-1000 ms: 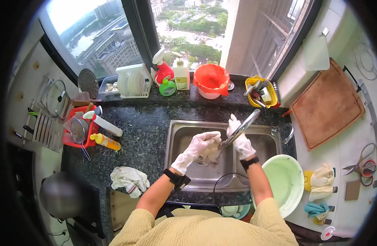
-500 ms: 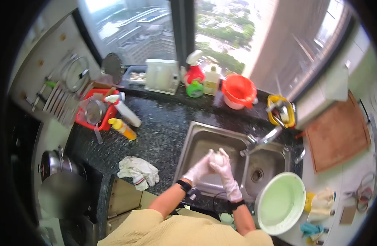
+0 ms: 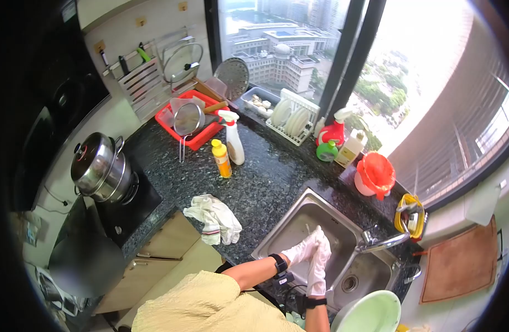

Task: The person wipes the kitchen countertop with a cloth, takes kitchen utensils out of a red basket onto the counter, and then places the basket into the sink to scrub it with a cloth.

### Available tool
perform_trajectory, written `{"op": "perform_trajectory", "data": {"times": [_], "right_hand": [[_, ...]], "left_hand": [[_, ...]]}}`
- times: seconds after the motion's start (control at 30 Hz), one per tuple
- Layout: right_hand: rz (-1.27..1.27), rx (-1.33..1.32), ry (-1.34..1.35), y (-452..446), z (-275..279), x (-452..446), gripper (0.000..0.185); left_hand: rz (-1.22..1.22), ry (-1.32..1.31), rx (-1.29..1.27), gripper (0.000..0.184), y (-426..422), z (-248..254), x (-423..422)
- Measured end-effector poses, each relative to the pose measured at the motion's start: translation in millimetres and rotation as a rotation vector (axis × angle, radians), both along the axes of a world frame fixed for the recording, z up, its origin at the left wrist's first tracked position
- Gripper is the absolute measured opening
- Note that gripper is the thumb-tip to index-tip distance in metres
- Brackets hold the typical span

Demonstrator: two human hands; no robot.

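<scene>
My left hand [image 3: 303,248], in a white glove, is pressed against my right hand [image 3: 320,252], gloved alike. Both are closed together above the left basin of the steel sink [image 3: 282,226]. Whatever lies between the palms is hidden by the gloves. The faucet [image 3: 384,242] arches to the right of the hands, its spout apart from them. Below right, a pale green basin [image 3: 370,314] stands tilted at the sink's edge. A crumpled white cloth [image 3: 221,218] rests on the dark counter to the left.
At the back stand a dish rack [image 3: 292,117], a red spray bottle [image 3: 332,131] and a red-lined bin [image 3: 375,174]. Left are a yellow bottle [image 3: 221,159], a white spray bottle [image 3: 234,143], a red basket [image 3: 202,138] and a steel pot [image 3: 103,169] on the stove.
My right hand has left the faucet area and closed together with my left hand. The pale bundle seen in my left hand is now out of sight. The view has turned left.
</scene>
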State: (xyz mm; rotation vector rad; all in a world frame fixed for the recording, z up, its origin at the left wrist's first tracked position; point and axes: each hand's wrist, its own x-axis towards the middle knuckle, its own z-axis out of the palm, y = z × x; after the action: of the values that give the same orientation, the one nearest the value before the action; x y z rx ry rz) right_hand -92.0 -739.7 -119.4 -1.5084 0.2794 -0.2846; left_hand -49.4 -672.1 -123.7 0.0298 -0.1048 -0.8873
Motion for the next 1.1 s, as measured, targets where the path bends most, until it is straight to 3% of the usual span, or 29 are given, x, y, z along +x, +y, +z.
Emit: {"op": "perform_trajectory", "data": {"times": [0.03,0.13,0.17,0.23,0.27,0.3,0.37,0.43,0.47,0.6,0.7,0.73,0.77,0.83,0.87,0.97,1.0,1.07,1.1], "right_hand": [[-0.02,-0.107,-0.017,4,7,-3,0.041],[-0.076,-0.322,0.311,-6,30,15,0.035],[-0.035,-0.595,0.281,-9,36,17,0.035],[0.038,-1.144,0.196,-16,46,23,0.036],[0.074,-1.162,0.28,-24,39,29,0.038],[0.112,-1.348,0.213,-32,29,27,0.04],[0.137,-1.206,0.159,-40,15,25,0.042],[0.314,-0.389,0.195,-49,11,22,0.043],[0.387,0.018,0.206,-53,11,24,0.044],[0.217,0.775,0.171,-27,64,3,0.049],[0.015,0.61,0.186,-5,92,-2,0.048],[0.064,0.279,0.176,-8,95,-2,0.044],[-0.015,0.157,0.123,-20,68,5,0.042],[-0.175,-0.089,0.014,-49,-14,23,0.038],[-0.228,-0.359,-0.114,-39,9,18,0.035],[-0.121,-0.232,-0.007,-36,16,14,0.032],[-0.052,-0.267,-0.018,-38,14,13,0.031],[-0.108,-0.328,-0.027,-42,0,20,0.028],[-0.133,-0.359,-0.031,-43,-6,21,0.027]], "left_hand": [[-0.011,-0.05,-0.025,0.035,2,1,1],[0.271,-0.389,0.359,0.021,2,11,-15],[0.417,-0.543,0.543,0.018,4,16,-17],[0.368,-0.384,0.533,0.015,5,34,-14],[0.174,-0.077,0.332,0.016,5,44,-9],[-0.022,0.225,0.123,0.018,5,49,-6],[0.087,0.042,0.379,0.023,3,29,-3],[0.224,-0.263,0.541,0.022,3,24,-1],[0.067,-0.219,0.624,0.021,27,83,-15],[0.332,-0.463,0.947,0.022,12,104,-28],[0.431,-0.928,1.487,0.025,6,117,-24],[0.478,-0.852,1.337,0.024,-7,74,-20],[0.516,-0.778,1.184,0.023,-21,31,-16],[0.452,-0.816,1.165,0.02,-15,49,-18],[0.432,-0.848,1.195,0.018,-6,75,-22],[0.391,-0.979,1.381,0.018,2,79,-20],[0.583,-1.097,1.273,0.019,-4,60,-18],[0.475,-1.069,1.276,0.017,-12,30,-6],[0.396,-0.952,1.211,0.017,-7,47,-7]]}}
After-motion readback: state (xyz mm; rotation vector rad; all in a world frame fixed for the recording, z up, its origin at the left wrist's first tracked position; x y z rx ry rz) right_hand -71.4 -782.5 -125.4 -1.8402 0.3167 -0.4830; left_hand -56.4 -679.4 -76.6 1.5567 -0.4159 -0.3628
